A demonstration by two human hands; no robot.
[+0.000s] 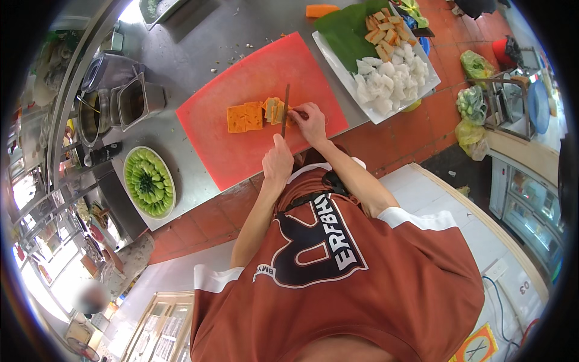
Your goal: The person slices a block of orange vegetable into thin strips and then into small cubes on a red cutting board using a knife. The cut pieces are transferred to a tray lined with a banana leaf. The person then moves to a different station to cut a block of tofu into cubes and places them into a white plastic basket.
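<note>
My left hand (277, 159) grips the handle of a kitchen knife (286, 106). The blade stands nearly edge-down across an orange-skinned food block, perhaps fish cake or fried tofu, on a red cutting board (235, 156). Just right of the blade, the fingertips of my right hand (312, 123) pinch a small end of that food, mostly hidden by the fingers. Pale cut pieces (272, 111) with orange edges lie close to the blade's left side. Farther left, two uncut orange blocks (244, 117) sit side by side, touching.
A white rectangular plate (368, 113) at right bears a green leaf, cut orange-edged pieces and white chunks. Another orange block (322, 10) lies on the steel counter (199, 50). At left are an oval plate of bok choy (149, 182) and metal containers (141, 102). A blurred person (92, 296) is lower left.
</note>
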